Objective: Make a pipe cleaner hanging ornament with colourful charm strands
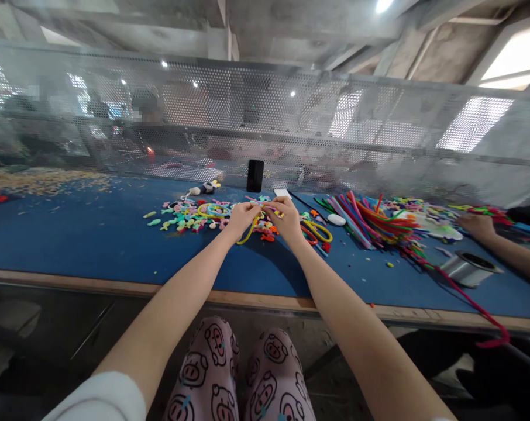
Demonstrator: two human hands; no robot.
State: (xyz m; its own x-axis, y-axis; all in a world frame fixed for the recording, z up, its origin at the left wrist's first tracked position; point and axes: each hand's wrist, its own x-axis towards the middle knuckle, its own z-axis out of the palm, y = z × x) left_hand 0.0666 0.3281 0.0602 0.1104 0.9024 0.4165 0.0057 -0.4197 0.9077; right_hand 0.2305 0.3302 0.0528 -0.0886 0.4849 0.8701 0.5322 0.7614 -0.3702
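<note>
My left hand (242,218) and my right hand (288,220) meet over the middle of the blue table, fingertips almost touching. Both are closed in a pinch on a thin yellow cord (246,237), whose loose part curves down below my left fingers. A small pink piece shows between the fingertips, too small to make out. Beneath and around the hands lies a loose heap of small coloured pieces (188,217). Close by on the right are yellow loops of cord (320,230).
Bundled coloured strips (365,219) lie to the right, near a white oval object (336,220) and a wire spool (469,269). A black phone (255,175) leans against the perforated metal screen (265,111). A co-worker's hand (478,225) works at far right.
</note>
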